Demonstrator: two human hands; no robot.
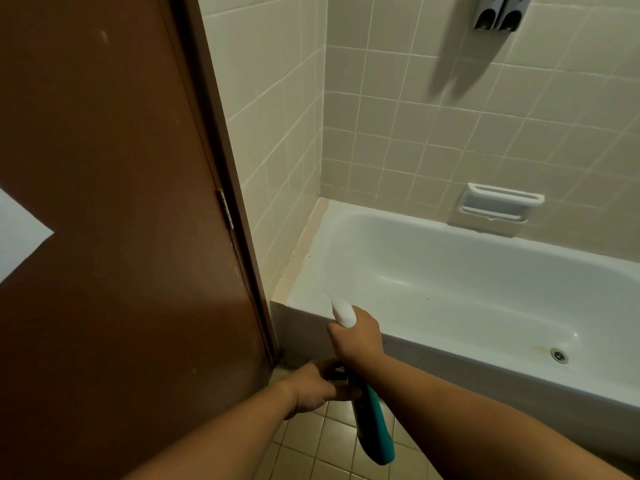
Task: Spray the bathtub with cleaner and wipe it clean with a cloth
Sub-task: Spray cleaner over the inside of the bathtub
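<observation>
The white bathtub (346,237) fills the right half of the view, its near left corner just ahead of my hands. My right hand (358,337) grips the white head of a spray bottle (375,427), whose teal body hangs down below my wrist. The nozzle points at the tub's near rim. My left hand (315,389) is curled around the bottle's neck just below my right hand, thumb against the teal body. I see no cloth.
A brown door (121,202) stands close on the left, its edge next to the tub's end. A soap dish (498,206) is set in the tiled back wall, with a dispenser (498,12) above it. The drain (558,356) lies at the right. Beige tiles (311,448) cover the floor.
</observation>
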